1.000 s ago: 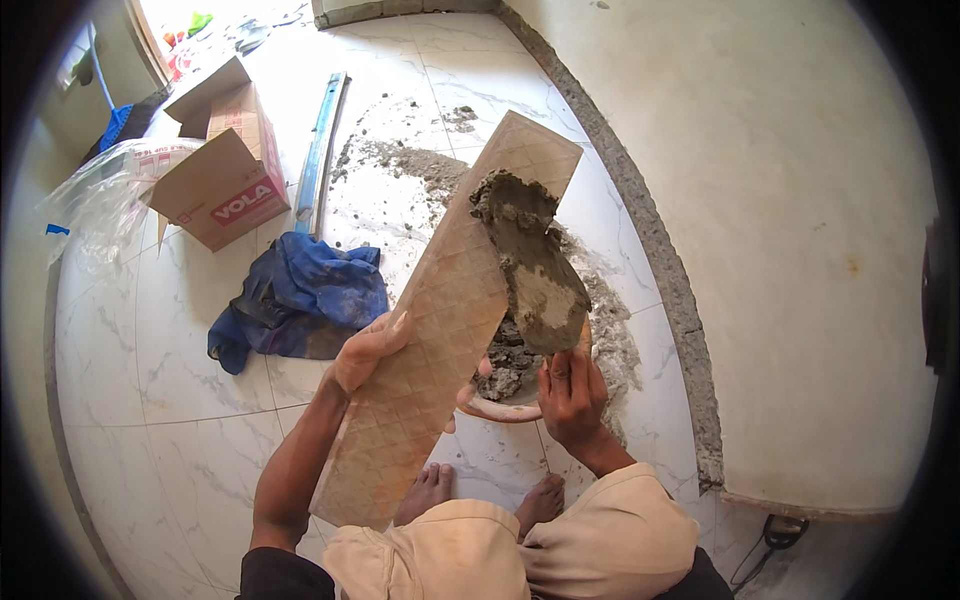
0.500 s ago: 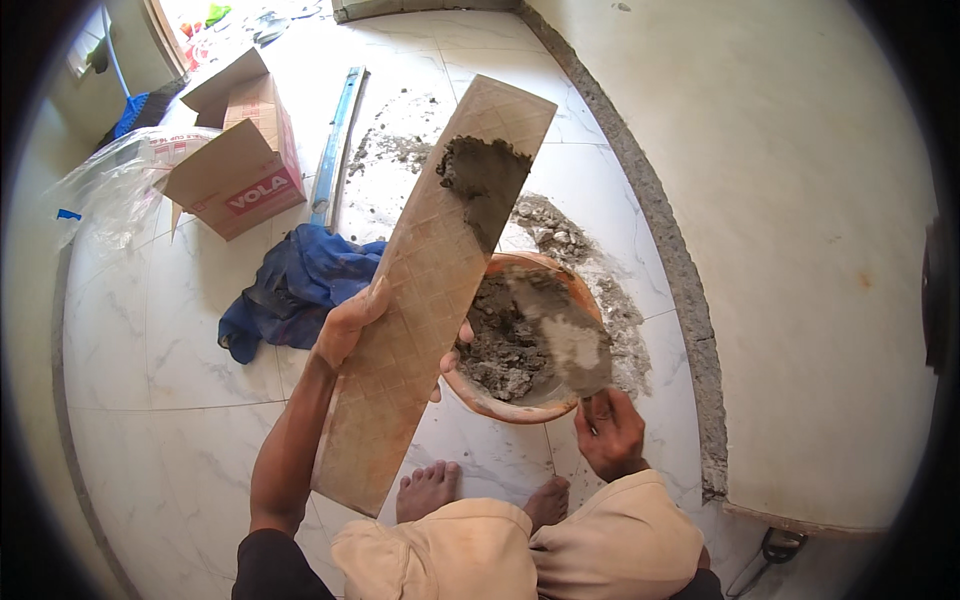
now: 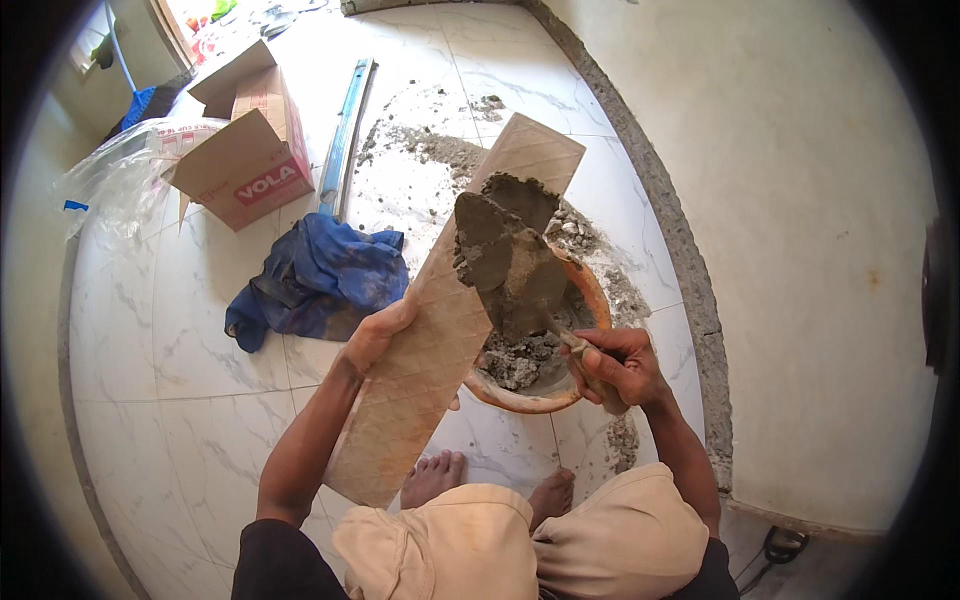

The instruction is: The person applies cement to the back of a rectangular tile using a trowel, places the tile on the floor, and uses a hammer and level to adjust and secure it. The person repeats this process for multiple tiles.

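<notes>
My left hand [image 3: 382, 332] grips a long, narrow strip of tile [image 3: 405, 405] by its edges, tilted up and away from me with its grid-patterned face showing. Wet grey mortar [image 3: 530, 197] lies on its far part. In my right hand [image 3: 628, 365] is the handle of a trowel [image 3: 530, 290], its blade coated with mortar and held over the strip's right edge. The blade meets or overlaps the mortar patch; exact contact is hard to tell. Partly hidden below them stands an orange basin [image 3: 525, 402] holding more mortar.
A crumpled blue cloth [image 3: 335, 275] lies left of the strip. Beyond it are a blue spirit level [image 3: 345, 135], an open cardboard box [image 3: 245, 170] and clear plastic wrap [image 3: 120, 180]. Mortar crumbs [image 3: 440, 150] dot the tiled floor. A pale wall [image 3: 810, 250] rises at right.
My right hand has lifted the mortar-loaded trowel from the basin, up and leftward to the strip. The strip's far end has shifted slightly right and nearer.
</notes>
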`<action>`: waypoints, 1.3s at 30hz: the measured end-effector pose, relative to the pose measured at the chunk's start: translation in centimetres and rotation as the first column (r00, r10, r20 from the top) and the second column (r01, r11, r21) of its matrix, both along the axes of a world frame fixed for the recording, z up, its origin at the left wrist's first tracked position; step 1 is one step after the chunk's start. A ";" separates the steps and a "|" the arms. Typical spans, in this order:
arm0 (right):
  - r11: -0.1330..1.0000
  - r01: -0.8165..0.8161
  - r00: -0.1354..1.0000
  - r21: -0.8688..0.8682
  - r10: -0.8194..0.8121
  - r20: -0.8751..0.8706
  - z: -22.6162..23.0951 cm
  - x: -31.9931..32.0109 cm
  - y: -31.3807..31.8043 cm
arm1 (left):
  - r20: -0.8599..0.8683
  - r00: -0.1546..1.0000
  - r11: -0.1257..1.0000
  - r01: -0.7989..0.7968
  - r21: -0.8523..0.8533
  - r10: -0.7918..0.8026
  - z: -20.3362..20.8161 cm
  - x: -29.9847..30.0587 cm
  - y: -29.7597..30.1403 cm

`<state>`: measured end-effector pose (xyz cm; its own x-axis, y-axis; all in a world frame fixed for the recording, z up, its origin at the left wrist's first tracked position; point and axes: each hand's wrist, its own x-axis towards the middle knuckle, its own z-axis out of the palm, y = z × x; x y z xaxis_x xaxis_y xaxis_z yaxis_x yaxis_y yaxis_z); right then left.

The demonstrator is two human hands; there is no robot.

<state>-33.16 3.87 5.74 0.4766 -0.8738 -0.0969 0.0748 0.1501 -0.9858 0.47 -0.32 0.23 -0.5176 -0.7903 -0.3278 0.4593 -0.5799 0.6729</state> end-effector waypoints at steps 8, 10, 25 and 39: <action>1.000 0.003 0.993 0.024 0.000 -0.120 -0.6 -1.4 -0.1 | -0.167 0.974 0.979 0.125 -0.160 -0.151 -0.6 -0.5 -0.6; 0.999 0.012 0.994 0.042 -0.008 -0.113 -0.5 -1.8 0.2 | -0.134 0.979 0.982 0.137 -0.132 -0.154 -1.6 -0.4 -0.5; 0.979 0.149 0.963 0.141 -0.112 -0.244 -2.0 -4.9 4.8 | -0.181 0.978 0.994 0.104 -0.019 -0.106 -1.4 -0.7 0.5; 0.824 -0.490 -0.049 -0.285 -0.353 -0.934 7.5 -2.5 1.5 | -0.141 0.990 0.994 -0.012 -0.107 -0.003 -0.6 0.5 -0.2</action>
<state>-35.69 5.33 13.21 0.3208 -0.9308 -0.1755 -0.9351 -0.3407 0.0978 0.95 -0.48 -0.37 -0.5488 -0.8194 -0.1653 0.5565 -0.5057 0.6592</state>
